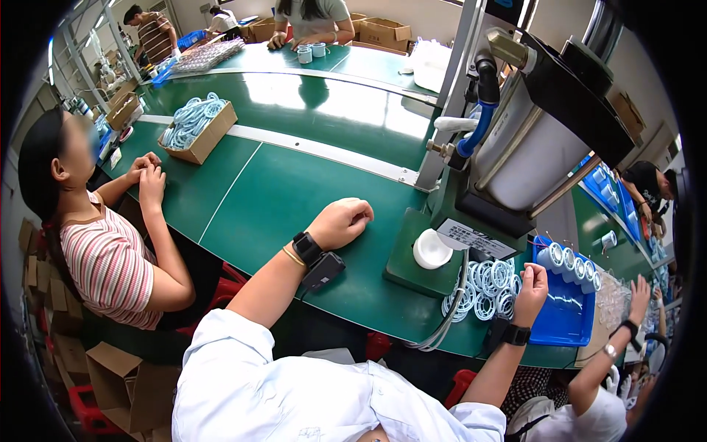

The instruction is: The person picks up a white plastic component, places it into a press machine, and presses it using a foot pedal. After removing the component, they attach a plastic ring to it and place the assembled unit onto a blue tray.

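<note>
My left hand point(341, 224) is over the green table, its fingers curled in and nothing showing in them. A dark wristband and a black box-shaped device sit at that wrist. To its right stands a press machine with a round white holder point(431, 249) on its green base. My right hand point(531, 292) is closed, between a heap of pale blue rings point(484, 288) and a blue tray point(561, 324). Its fingers are pressed together, and whatever they may hold is hidden. Several pale blue cup-shaped parts point(568, 264) stand in a row at the tray's far end.
The press's large cylinder point(524, 144) rises at the right. A cardboard box point(199, 136) of pale blue rings sits far left, near a seated co-worker's hands point(149, 175). Another co-worker's hand point(639, 298) is right of the tray. Grey cables point(451, 317) hang over the table's near edge.
</note>
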`<state>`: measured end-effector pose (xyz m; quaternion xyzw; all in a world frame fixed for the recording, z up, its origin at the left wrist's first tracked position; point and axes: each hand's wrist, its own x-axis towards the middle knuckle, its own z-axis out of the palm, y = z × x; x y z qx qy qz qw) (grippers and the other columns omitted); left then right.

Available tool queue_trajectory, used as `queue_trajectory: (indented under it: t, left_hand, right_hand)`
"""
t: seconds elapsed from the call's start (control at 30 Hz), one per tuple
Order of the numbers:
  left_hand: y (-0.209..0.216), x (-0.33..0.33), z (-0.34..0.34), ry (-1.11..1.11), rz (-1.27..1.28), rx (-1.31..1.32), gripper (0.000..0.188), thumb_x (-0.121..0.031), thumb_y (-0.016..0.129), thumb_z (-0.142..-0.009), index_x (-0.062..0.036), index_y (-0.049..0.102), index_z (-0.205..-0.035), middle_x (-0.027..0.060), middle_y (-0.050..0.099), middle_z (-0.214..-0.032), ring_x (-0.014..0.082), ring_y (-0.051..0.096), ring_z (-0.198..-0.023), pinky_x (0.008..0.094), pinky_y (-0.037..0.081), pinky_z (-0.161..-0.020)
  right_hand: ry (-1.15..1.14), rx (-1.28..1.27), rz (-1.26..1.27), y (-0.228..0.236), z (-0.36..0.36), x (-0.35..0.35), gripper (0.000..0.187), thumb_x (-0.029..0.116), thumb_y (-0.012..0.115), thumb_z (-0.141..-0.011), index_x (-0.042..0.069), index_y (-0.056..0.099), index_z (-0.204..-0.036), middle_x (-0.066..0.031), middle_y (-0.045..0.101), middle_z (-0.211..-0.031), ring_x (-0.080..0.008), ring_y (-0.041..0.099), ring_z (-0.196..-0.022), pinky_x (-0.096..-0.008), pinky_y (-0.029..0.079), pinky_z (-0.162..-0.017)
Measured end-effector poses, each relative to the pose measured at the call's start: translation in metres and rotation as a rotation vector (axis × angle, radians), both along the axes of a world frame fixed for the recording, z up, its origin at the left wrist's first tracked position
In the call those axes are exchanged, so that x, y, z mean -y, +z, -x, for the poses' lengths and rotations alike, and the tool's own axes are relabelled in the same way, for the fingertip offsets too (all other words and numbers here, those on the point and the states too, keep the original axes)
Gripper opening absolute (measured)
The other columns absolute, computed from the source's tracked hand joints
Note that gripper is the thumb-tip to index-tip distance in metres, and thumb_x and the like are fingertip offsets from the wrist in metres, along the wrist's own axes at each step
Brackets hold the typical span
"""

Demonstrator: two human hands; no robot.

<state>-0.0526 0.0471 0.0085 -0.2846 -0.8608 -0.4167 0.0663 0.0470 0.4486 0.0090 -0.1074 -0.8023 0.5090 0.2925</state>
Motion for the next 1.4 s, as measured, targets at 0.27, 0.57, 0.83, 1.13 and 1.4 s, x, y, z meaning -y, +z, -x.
queue_trajectory:
  t: [0.27, 0.57, 0.83, 1.13, 1.4]
  left_hand:
    - [-0.001, 0.001, 0.003, -0.019, 0.01, -0.036, 0.006, -0.002, 0.055, -0.078, -0.0026, 0.057, -0.084, 0.0096, 0.057, -0.076, 0.023, 0.056, -0.07, 0.0314, 0.047, -0.065]
    - [-0.001, 0.004, 0.001, -0.006, 0.018, -0.058, 0.006, -0.003, 0.054, -0.078, -0.0029, 0.057, -0.084, 0.0096, 0.058, -0.077, 0.0236, 0.056, -0.071, 0.0323, 0.047, -0.065]
    - [-0.001, -0.001, 0.0, -0.041, 0.008, -0.044, 0.006, -0.005, 0.054, -0.08, -0.0036, 0.057, -0.084, 0.0106, 0.058, -0.079, 0.0244, 0.057, -0.073, 0.0336, 0.047, -0.067]
    - [0.004, 0.004, 0.001, 0.028, -0.031, 0.064, 0.004, -0.002, 0.055, -0.079, -0.0006, 0.057, -0.082, 0.0113, 0.054, -0.073, 0.0216, 0.052, -0.062, 0.0299, 0.043, -0.058]
    - [0.0, -0.001, 0.001, -0.006, 0.018, 0.065, 0.004, 0.0, 0.055, -0.081, 0.0006, 0.057, -0.084, 0.0062, 0.052, -0.073, 0.0126, 0.048, -0.061, 0.0244, 0.041, -0.057]
  right_hand:
    - [0.01, 0.013, -0.007, 0.001, 0.002, 0.0, 0.014, 0.014, 0.051, -0.091, 0.002, 0.056, -0.088, -0.0011, 0.055, -0.077, -0.0079, 0.051, -0.072, -0.0218, 0.042, -0.067]
    - [0.021, 0.023, -0.031, 0.002, 0.003, 0.004, 0.014, 0.014, 0.05, -0.091, 0.002, 0.056, -0.087, -0.0014, 0.055, -0.077, -0.0082, 0.05, -0.071, -0.0223, 0.041, -0.066]
    - [-0.011, -0.008, -0.112, 0.004, -0.007, 0.001, 0.014, 0.014, 0.05, -0.092, 0.002, 0.057, -0.09, 0.0002, 0.055, -0.079, -0.007, 0.05, -0.072, -0.0202, 0.041, -0.066]
    - [0.082, -0.091, -0.081, 0.011, 0.009, 0.021, 0.009, 0.008, 0.055, -0.086, 0.001, 0.06, -0.086, -0.0028, 0.059, -0.075, -0.0091, 0.054, -0.07, -0.0225, 0.043, -0.065]
    - [0.019, -0.142, -0.036, 0.012, 0.004, 0.015, 0.01, 0.007, 0.056, -0.083, -0.001, 0.061, -0.084, -0.0082, 0.062, -0.073, -0.0135, 0.057, -0.066, -0.0268, 0.044, -0.06]
